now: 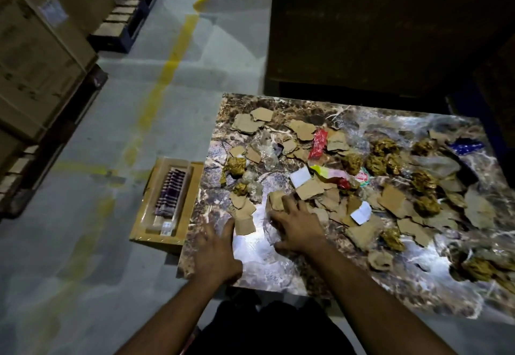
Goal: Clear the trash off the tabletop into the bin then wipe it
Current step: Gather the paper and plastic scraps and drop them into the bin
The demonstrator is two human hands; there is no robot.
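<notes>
While the glossy marble-patterned tabletop [278, 265] is being lit by a hard glare near its near-left corner, torn cardboard scraps [309, 188] are being shown scattered flat and ragged-edged across most of it, mixed with crumpled gold foil balls [376, 163], a red wrapper [318, 142] toward the far edge, a blue wrapper [465, 147] by the far-right corner and white paper slips [361, 212]. Clear crinkled plastic is being made out only faintly among them. The right hand [296, 227] is being pressed onto scraps near the near-left corner, fingers spread and bent over one cardboard piece [276, 200]; whether it is gripped cannot be told. The left hand [216, 254] is being laid flat at the left edge, fingers straight, tips touching another scrap [244, 225]. A shallow cardboard box [167, 204] holding a plastic-wrapped dark pack is being seen on the floor beside the left edge. The tabletop's right portion is being cut off by the frame.
</notes>
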